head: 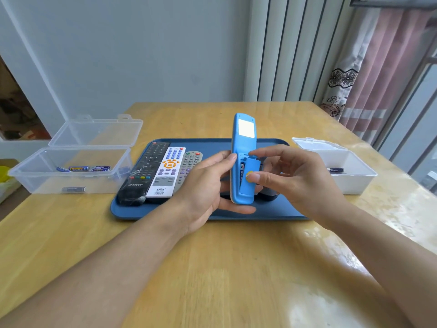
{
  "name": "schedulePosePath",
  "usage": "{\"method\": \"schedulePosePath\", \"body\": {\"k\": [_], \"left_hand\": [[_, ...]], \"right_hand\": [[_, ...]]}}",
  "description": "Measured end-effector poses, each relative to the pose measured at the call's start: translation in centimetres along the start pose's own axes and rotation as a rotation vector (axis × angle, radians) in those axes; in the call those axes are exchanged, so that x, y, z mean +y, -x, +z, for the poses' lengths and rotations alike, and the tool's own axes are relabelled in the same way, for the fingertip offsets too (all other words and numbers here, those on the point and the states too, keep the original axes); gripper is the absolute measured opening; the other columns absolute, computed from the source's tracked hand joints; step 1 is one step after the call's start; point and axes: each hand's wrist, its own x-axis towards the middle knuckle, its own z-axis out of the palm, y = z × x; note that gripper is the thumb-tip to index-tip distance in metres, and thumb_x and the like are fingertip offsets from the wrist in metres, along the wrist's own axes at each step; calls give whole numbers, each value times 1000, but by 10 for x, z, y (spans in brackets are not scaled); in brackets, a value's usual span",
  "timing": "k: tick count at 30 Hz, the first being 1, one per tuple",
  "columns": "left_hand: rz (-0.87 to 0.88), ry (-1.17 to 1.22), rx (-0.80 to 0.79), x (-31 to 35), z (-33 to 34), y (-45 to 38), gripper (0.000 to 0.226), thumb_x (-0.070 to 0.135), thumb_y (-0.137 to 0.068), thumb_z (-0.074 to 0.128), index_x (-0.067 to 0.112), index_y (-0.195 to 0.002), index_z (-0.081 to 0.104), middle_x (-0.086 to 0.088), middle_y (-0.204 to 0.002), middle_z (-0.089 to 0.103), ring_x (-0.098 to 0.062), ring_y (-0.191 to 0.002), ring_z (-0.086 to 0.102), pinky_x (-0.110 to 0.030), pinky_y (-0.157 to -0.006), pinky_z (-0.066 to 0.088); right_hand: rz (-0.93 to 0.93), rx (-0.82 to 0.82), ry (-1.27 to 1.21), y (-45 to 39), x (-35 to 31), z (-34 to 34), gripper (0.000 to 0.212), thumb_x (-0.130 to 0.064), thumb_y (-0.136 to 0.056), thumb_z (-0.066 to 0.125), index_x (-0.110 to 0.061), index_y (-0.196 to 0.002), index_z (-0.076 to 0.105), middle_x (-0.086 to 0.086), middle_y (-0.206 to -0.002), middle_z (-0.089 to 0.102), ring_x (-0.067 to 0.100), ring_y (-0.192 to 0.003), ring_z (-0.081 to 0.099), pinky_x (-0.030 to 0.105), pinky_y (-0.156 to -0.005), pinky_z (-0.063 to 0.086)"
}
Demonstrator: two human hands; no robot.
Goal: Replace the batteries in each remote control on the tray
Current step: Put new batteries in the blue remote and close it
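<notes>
The left hand (pixel 208 185) holds the blue remote (pixel 243 159) upright above the tray (pixel 132 209), fingers curled round its back edge, while the right hand (pixel 283 178) pinches the half-seated cover (pixel 249 178). If that cover goes on skewed, its tabs could jam or snap. What seems a battery behind it might slip out onto the worktop (pixel 212 268).

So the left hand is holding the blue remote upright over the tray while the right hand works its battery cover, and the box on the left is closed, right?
Not quite: the head view shows the left box open, lid up. The rest holds: left hand holds the blue remote over the tray, right hand on the battery cover.
</notes>
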Motion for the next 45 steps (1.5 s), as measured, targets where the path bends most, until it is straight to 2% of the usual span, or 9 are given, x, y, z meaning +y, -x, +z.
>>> {"method": "schedulePosePath", "body": {"k": [4,8,12,21,24,27,32,37,45], "left_hand": [[15,-9,-14,-1,2,1,32,29,-109,39,18,-126,64,-14,-115,74,-38,-102,73,-55,-72,61],[16,-18,-42,-2,3,0,34,31,-109,37,15,-128,62,-13,-113,74,-39,-98,74,-53,-73,62],[48,-59,-74,-3,3,0,33,34,-109,38,21,-130,60,-13,-112,74,-44,-94,73,-51,-76,62],[74,-52,-25,-3,6,-1,33,38,-100,52,22,-128,59,-7,-101,72,-30,-79,72,-55,-78,61],[2,97,57,0,7,-3,39,36,-85,68,6,-111,66,-6,-77,58,-18,-64,60,-49,-83,61],[-37,261,139,3,3,-6,16,19,-85,74,4,-91,71,-3,-70,55,-14,-63,58,-39,-89,61],[-54,467,288,6,-3,-12,27,-2,-96,57,-3,-124,57,-19,-103,68,-27,-78,75,-37,-70,65],[-135,537,299,12,-10,-11,35,27,-104,49,8,-133,52,-21,-114,68,-28,-83,73,-38,-72,63],[-203,531,153,19,-15,-11,60,46,-105,42,-3,-138,52,-21,-115,65,-31,-87,68,-35,-66,61]], "right_hand": [[-14,43,38,-2,2,-2,37,-28,-65,86,-18,-96,70,0,-60,56,39,-65,66,46,-67,51],[-15,75,51,-4,0,-4,43,-26,-59,87,-10,-81,54,-6,-56,43,13,-53,42,22,-51,39],[12,58,54,-5,-4,-8,47,-26,-56,89,-12,-74,48,-4,-56,39,9,-51,33,16,-46,31],[-44,122,136,-3,2,-8,45,-34,-60,87,-13,-71,50,-13,-50,37,6,-48,31,15,-46,29],[-134,157,256,1,8,-3,33,-37,-71,83,-18,-76,57,-11,-57,42,9,-53,37,22,-51,35],[-262,123,348,5,7,2,22,-36,-78,80,-23,-84,63,-12,-69,52,15,-60,49,29,-54,44],[-396,-36,530,7,2,8,32,-44,-79,80,-28,-104,71,-10,-92,58,14,-73,57,25,-60,48],[-480,-99,725,3,7,21,44,-50,-83,71,-27,-120,71,-15,-116,62,12,-106,59,34,-81,53],[-702,125,935,-7,13,39,24,-18,-93,68,-16,-116,74,-7,-114,73,22,-93,65,38,-74,49]]}}
